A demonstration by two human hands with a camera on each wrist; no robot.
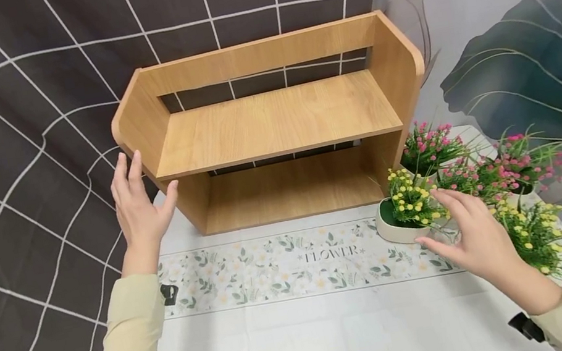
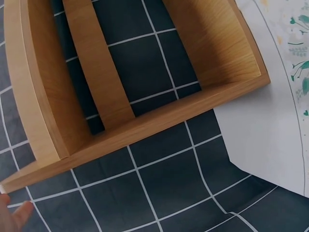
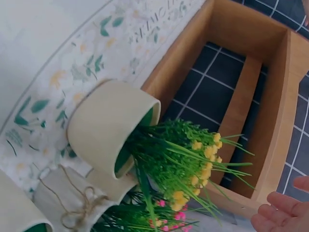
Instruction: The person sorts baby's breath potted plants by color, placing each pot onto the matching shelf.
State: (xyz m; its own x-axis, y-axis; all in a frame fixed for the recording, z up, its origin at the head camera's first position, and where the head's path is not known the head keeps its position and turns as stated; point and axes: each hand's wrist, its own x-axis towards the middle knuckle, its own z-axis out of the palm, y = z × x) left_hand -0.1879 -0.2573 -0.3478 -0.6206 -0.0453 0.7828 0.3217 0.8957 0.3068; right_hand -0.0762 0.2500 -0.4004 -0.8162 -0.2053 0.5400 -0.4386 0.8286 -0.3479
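Observation:
A two-tier wooden shelf (image 1: 278, 126) stands at the back of the table. Beside its left side panel is my left hand (image 1: 141, 216), fingers extended and thumb spread, holding nothing. In the left wrist view those fingertips (image 2: 17, 217) show near one end of the panel. My right hand (image 1: 478, 238) hovers by a potted plant with yellow flowers (image 1: 411, 197), its fingers loosely bent and its palm without any object. That plant's cream pot (image 3: 108, 123) sits in front of the shelf's right end.
Several more potted plants crowd the table's right side, including pink-flowered ones (image 1: 516, 162) and another yellow-flowered one (image 1: 539, 233). A floral strip printed "FLOWER" (image 1: 275, 270) runs across the white table (image 1: 333, 342). Dark gridded cloth (image 1: 6, 249) hangs behind and to the left.

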